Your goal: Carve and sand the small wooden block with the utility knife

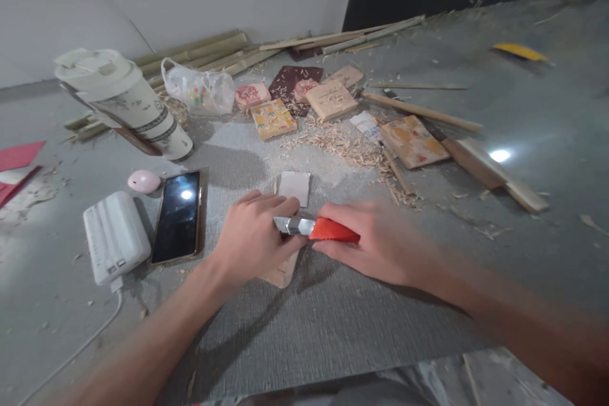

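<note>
In my right hand (354, 238) is a utility knife with an orange handle (335, 231), its fingers closed round the grip. The knife's metal blade end (294, 225) points left and lies against the thumb and forefinger of my left hand (254, 228). That hand is curled over a pale wooden piece (280, 273), whose lower corner shows beneath the palm; the rest is hidden. Just beyond both hands lies a small whitish rectangular piece (295, 187) on the grey textured mat (304, 336).
Wood shavings (345, 143) lie in a heap behind, among carved wooden blocks (330, 100) and patterned squares (413, 141). A cleaver-like blade (476, 165) is at right. On the left stand a tall paper cup (137, 101), a phone (178, 219) and a cabled power bank (115, 238).
</note>
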Demonstrator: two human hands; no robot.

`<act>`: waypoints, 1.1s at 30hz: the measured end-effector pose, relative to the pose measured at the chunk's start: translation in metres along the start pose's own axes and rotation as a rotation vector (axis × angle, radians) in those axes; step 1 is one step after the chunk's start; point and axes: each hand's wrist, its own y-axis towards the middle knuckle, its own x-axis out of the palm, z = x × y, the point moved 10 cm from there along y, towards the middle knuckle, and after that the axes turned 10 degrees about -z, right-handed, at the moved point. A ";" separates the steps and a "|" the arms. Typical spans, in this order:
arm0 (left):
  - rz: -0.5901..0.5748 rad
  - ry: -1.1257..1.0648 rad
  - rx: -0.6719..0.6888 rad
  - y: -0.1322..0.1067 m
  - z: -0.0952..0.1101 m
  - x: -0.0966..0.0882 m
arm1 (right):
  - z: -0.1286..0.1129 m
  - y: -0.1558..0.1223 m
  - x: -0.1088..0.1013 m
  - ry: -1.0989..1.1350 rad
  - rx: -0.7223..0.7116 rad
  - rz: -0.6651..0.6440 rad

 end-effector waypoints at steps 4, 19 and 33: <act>-0.006 -0.012 0.001 0.000 0.000 -0.001 | 0.000 0.001 0.001 0.011 0.002 -0.017; -0.029 -0.032 -0.003 0.000 -0.002 0.002 | -0.002 0.002 0.001 0.000 -0.019 -0.013; -0.033 -0.029 0.005 0.000 -0.001 0.001 | -0.001 0.001 0.002 0.015 -0.030 -0.013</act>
